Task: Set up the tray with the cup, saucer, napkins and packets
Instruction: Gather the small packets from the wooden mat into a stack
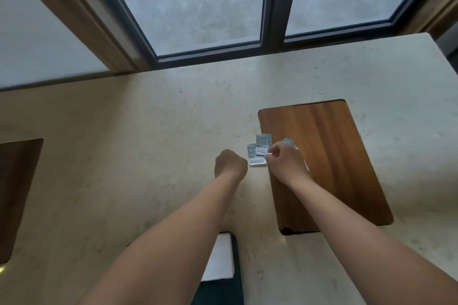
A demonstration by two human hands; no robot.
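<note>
A wooden tray (pixel 329 156) lies on the pale stone counter (pixel 124 143), right of centre. Two grey-and-white packets (pixel 257 153) lie overlapping on the counter just off the tray's left edge. My right hand (pixel 285 163) hovers over that edge, pinching another grey packet (pixel 287 142) that sticks up behind its fingers. My left hand (pixel 230 163) is curled into a fist on the counter, just left of the packets, with nothing visible in it. No cup or saucer is in view.
A white folded cloth on a dark base (pixel 223 257) sits at the counter's near edge between my forearms. Another dark wooden board (pixel 17 193) shows at the far left. Dark-framed windows (pixel 272 20) stand behind the counter.
</note>
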